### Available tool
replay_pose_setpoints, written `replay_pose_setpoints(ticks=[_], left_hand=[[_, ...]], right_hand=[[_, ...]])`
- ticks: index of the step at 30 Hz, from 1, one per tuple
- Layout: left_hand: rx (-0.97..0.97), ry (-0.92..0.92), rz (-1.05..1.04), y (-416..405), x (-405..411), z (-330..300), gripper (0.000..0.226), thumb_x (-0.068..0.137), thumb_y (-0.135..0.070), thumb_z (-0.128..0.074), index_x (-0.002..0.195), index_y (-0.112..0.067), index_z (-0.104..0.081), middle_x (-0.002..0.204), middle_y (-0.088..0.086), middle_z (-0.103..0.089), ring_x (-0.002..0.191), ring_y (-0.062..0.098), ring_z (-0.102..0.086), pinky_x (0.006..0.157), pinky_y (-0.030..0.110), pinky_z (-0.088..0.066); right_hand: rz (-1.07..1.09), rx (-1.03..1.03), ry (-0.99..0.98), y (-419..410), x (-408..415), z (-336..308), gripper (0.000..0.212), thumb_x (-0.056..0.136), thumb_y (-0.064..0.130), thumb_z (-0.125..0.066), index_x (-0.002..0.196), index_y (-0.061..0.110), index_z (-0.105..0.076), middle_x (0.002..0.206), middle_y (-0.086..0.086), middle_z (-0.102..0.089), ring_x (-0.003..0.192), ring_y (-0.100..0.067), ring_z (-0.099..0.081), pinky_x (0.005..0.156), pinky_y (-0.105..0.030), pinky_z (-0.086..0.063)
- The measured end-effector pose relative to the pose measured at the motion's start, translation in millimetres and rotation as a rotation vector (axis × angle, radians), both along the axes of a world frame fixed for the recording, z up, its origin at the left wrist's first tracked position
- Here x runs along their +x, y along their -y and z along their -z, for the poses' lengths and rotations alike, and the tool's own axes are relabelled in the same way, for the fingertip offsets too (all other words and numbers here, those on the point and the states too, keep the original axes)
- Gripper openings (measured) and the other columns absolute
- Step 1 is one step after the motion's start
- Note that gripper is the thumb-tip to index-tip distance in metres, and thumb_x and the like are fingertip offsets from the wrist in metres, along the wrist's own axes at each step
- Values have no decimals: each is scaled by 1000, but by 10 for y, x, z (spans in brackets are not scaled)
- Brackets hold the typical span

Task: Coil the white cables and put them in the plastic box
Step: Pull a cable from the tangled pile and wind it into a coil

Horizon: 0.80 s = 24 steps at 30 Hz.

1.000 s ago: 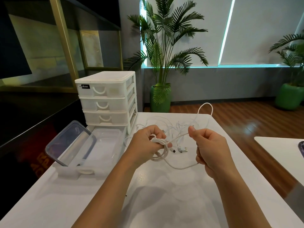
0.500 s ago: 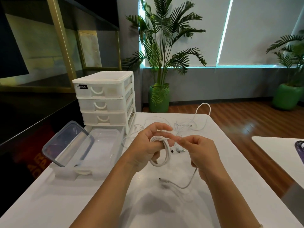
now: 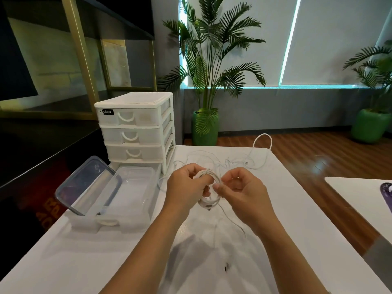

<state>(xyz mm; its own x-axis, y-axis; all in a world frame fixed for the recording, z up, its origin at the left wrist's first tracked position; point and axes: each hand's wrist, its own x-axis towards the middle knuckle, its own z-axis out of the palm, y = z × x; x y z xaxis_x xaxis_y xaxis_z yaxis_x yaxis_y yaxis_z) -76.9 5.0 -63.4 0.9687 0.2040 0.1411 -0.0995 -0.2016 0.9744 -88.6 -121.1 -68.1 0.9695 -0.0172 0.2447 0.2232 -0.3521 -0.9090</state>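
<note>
Coiling: white cable coil [image 3: 209,188] held up over the bench [image 3: 297,209], between both hands
Left grip: left hand [image 3: 186,185] has fingers curled round the coil's left side, loops wrapped over the fingers
Right grip: right hand [image 3: 239,192] pinches the coil's right edge with thumb and forefinger, other fingers curled
Loose tail: thin end of the same cable hangs from the bottom of the coil, trails down and right toward the bench
Remaining cables: tangled white cables [image 3: 233,161] lie on the bench beyond the hands, one loop [image 3: 263,141] arching up at the far edge
Plastic box [image 3: 135,187]: clear, open, just left of the left hand, sitting in the pulled-out bottom drawer [image 3: 93,222]; nothing visible inside it
Lid [image 3: 87,185]: clear with dark rim, propped tilted against the box's left side
Drawer unit [image 3: 135,128]: white, three drawers closed, directly behind the box
Small dark item [image 3: 226,266]: on the bench between the forearms, too small to identify
Background: potted palm [image 3: 209,81] on the floor past the bench
</note>
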Motion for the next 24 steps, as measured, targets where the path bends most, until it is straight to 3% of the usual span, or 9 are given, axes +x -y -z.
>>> replay_pose_setpoints(ticks=[3,6,10,16,20,24], left_hand=[[-99,-129,111,-32,1,-44,8,77,-11,-73,74,-13,-65,63,1,-65,56,13,-60,59,23,-55],[-174,-209,202,-96,-3,-87,8,77,-6,-72,82,-11,-67,73,5,-67,62,15,-61,61,23,-54],[-386,-256,332,-156,-27,-121,17,77,-4,-69,94,-4,-66,66,5,-69,53,11,-63,51,19,-54],[-617,-222,251,-117,7,-77,42,76,-5,-69,115,2,-54,64,7,-69,48,13,-64,46,19,-53],[-535,-170,250,-90,7,-61,26,79,-9,-67,103,-6,-59,66,3,-71,55,13,-65,53,21,-57],[-260,-6,213,-91,26,-41,12,80,-9,-67,91,-13,-63,59,-8,-69,49,6,-60,53,17,-53]], right_hand=[[39,37,24,40,19,-4,20,75,21,-75,72,23,-55,80,-3,-70,77,-22,-68,74,-36,-57],[16,50,37,45,10,-25,20,76,16,-75,69,22,-57,79,-5,-72,72,-23,-68,73,-36,-57],[-30,69,43,69,7,-46,16,74,9,-75,68,21,-67,72,-3,-73,65,-22,-68,69,-35,-57],[-71,-30,-28,90,0,-46,7,69,30,-78,73,24,-75,71,4,-73,65,-10,-66,71,-29,-55],[-46,-169,3,52,-22,-70,13,74,36,-72,63,39,-66,80,16,-63,69,-4,-54,66,-21,-43],[-72,35,-90,48,-33,-86,23,84,32,-63,63,23,-62,80,5,-60,70,-10,-47,63,-21,-35]])
